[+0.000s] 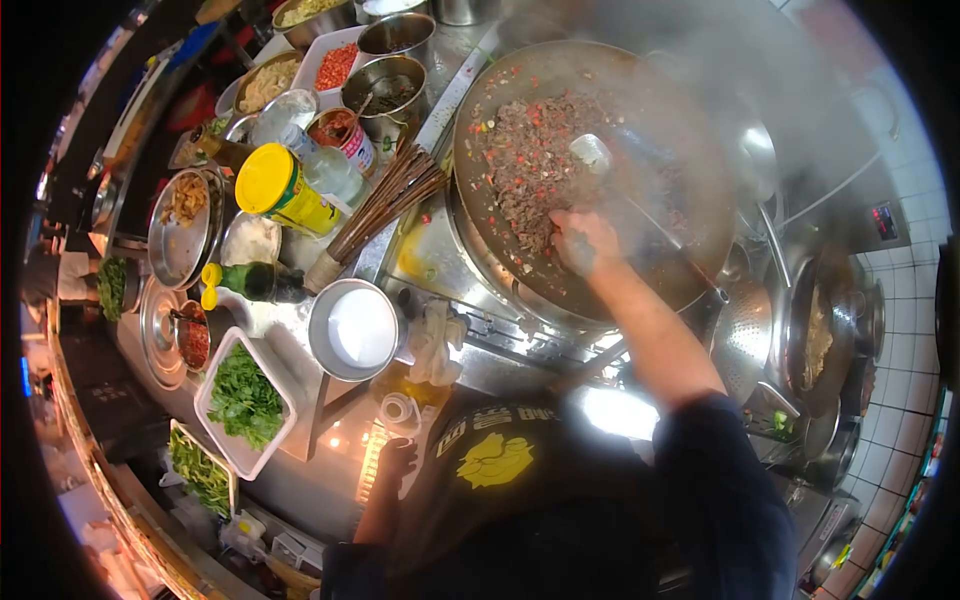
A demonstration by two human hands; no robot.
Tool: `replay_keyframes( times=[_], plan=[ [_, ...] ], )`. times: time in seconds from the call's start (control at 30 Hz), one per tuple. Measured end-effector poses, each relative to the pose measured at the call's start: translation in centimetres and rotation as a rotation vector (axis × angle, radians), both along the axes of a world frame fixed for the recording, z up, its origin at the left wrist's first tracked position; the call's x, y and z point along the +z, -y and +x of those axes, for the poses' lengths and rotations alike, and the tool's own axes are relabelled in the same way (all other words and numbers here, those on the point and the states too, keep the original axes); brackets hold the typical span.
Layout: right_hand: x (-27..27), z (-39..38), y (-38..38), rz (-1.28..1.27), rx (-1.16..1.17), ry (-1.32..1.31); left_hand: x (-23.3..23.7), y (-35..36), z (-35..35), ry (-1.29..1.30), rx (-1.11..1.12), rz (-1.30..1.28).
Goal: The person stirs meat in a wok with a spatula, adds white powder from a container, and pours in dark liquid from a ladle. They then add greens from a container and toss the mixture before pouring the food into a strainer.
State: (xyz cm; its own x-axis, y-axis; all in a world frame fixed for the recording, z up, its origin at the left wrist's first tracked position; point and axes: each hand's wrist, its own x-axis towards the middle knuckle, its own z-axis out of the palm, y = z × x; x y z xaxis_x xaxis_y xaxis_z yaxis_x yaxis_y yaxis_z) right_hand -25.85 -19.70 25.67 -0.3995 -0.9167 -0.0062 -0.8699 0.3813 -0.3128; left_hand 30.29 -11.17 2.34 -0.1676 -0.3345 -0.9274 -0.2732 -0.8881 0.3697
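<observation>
A large wok (690, 170) holds minced meat with red bits (525, 150). My right hand (585, 242) is over its near part, fingers drawn together at the edge of the meat; steam and the hand itself hide what they hold, if anything. A metal ladle (592, 152) lies in the wok, its long handle slanting down to the right past my hand. At the lower left, my left hand (397, 457) is in shadow beside the neck of a clear jug with yellow liquid (415, 388). Its fingers are too dark to make out.
Left of the wok stand a white-filled pot (353, 330), a bamboo brush (380, 210), a yellow-lidded tub (270, 180), a green bottle (255, 281) and a tray of green leaves (245, 395). To the right are a perforated strainer (743, 335) and another wok (820, 335). Steam blurs the upper right.
</observation>
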Motion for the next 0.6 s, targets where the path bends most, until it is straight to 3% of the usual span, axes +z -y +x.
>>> replay_keyframes(
  times=[0.1,0.17,0.23,0.3,0.37,0.47,0.57,0.6],
  plan=[
    [-1.9,-0.3,1.4,0.038,-0.048,0.047,2.6,-0.1,0.2,0.066,-0.066,-0.053],
    [-2.7,-1.6,1.2,0.01,-0.065,0.084,1.9,-0.6,1.9,0.038,-0.3,-0.232],
    [-1.6,-2.7,0.2,-0.08,-0.077,0.191,1.7,-0.5,2.6,-0.008,-0.271,-0.207],
    [0.5,-2.8,-0.3,-0.085,-0.15,0.305,4.5,0.8,1.4,-0.014,-0.319,-0.253],
    [2.1,-2.5,-0.7,-0.009,-0.288,0.432,5.8,1.5,0.2,0.001,-0.286,-0.26],
    [1.9,-2.5,-1.0,-0.083,-0.278,0.434,4.9,2.6,-1.0,0.125,-0.255,-0.206],
    [0.3,-1.6,-0.8,-0.08,-0.089,0.185,4.3,3.7,-1.0,0.024,-0.066,-0.165],
    [0.2,-1.5,-0.5,-0.001,-0.087,0.127,4.1,4.3,-0.8,-0.016,0.091,-0.036]
  ],
)
